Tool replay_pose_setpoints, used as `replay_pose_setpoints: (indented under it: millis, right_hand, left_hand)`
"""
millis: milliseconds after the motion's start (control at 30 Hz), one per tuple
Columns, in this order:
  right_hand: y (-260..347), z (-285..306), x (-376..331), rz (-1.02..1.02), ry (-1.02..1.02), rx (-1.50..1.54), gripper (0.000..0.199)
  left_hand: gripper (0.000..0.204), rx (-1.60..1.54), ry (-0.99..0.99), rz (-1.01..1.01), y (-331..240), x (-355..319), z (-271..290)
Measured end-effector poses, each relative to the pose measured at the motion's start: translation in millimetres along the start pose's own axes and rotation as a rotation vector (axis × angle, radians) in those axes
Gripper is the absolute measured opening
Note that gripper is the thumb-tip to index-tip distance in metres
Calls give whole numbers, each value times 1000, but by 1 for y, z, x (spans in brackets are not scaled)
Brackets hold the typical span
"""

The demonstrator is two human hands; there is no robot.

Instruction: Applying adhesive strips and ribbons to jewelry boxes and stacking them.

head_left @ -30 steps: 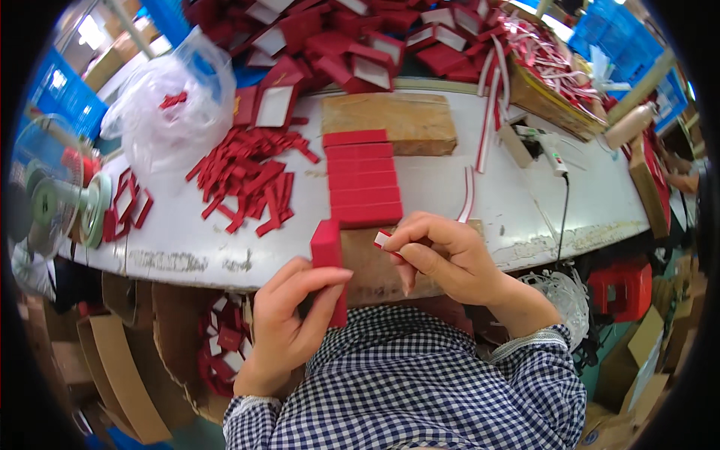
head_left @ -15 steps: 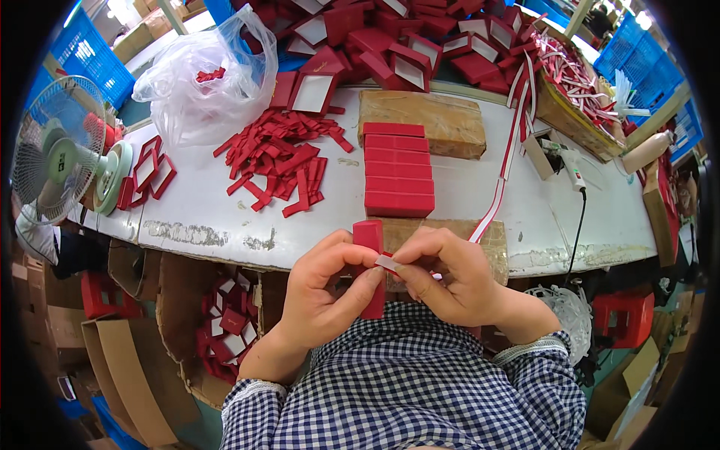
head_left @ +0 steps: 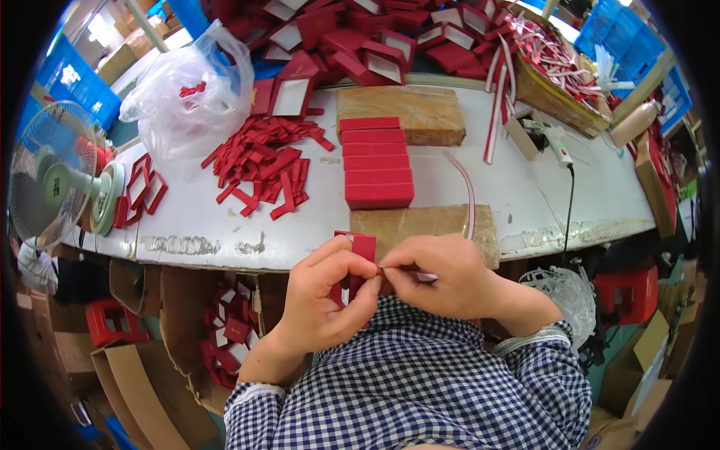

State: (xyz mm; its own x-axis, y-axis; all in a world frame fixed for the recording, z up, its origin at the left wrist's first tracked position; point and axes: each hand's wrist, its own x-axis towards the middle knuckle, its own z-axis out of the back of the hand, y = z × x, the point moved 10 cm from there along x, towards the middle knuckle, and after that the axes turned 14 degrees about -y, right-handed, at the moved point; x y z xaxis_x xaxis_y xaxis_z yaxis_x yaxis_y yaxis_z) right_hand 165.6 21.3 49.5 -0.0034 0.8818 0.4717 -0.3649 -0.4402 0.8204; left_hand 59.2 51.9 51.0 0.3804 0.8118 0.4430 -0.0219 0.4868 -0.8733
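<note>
My left hand is closed around a narrow red box, its thumb and index finger pinched together at the box's right side. Against those fingertips, my right hand pinches part of a red-and-white ribbon. The ribbon's other part rises beyond the right hand and curves over the table. A short pale piece shows under my right fingers; the exact spot where the fingertips meet is hidden. Just beyond my hands stands a row of red boxes, next to a tape-covered brown carton.
Loose red strips lie left of the row, near a clear plastic bag and a fan. Many red boxes are heaped at the back. A ribbon-filled carton and a power strip are at right.
The ribbon has shifted: it ran straight toward the upper right, and now its far part curves separately over the table. My fingertips have closed tighter together. The view has moved slightly.
</note>
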Motion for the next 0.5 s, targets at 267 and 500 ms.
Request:
replay_pose_setpoints:
  millis: [267, 500]
  right_hand:
    - [-30, 189, -119, 56, -790, -805, 7]
    - [-122, 395, -469, -821, -680, -1557, 11]
  left_hand:
    - [4, -540, -419, 206, 24, 0, 55]
    - [14, -619, -371, 120, 35, 8, 64]
